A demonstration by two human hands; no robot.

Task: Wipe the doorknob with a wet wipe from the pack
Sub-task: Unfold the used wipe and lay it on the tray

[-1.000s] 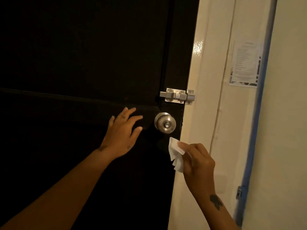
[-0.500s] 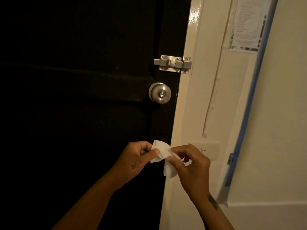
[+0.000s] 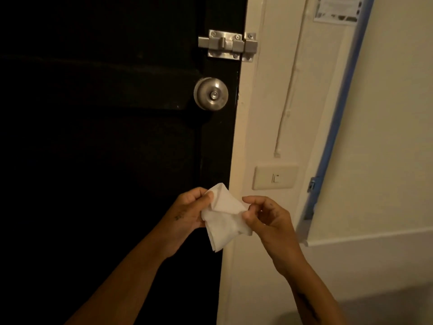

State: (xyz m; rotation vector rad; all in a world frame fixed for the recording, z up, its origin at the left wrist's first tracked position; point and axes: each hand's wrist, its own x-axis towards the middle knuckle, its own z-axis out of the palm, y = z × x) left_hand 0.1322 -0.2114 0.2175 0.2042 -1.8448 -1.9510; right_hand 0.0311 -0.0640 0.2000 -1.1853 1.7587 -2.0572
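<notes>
A white wipe [image 3: 223, 216] was held between both hands, low in the view and in front of the door's [image 3: 105, 160] right edge. The left hand [image 3: 187, 213] was closed on the wipe's left side, thumb pressed over the top fold. The right hand [image 3: 267, 216] pinched the wipe's right corner between thumb and forefinger, the other fingers curled loosely. The wipe was partly folded and creased, its lower end hanging free below the hands.

The knob [image 3: 210, 93], round and of brushed metal, was seen well above the hands on the dark door, untouched. A metal bolt [image 3: 228, 45] was fixed above the knob, bridging door and cream frame [image 3: 243, 127]. A switch plate [image 3: 274, 177] was noted on the wall just right of the frame, near the right hand. A paper notice [image 3: 336, 9] was seen top right, its text too small to be read.
</notes>
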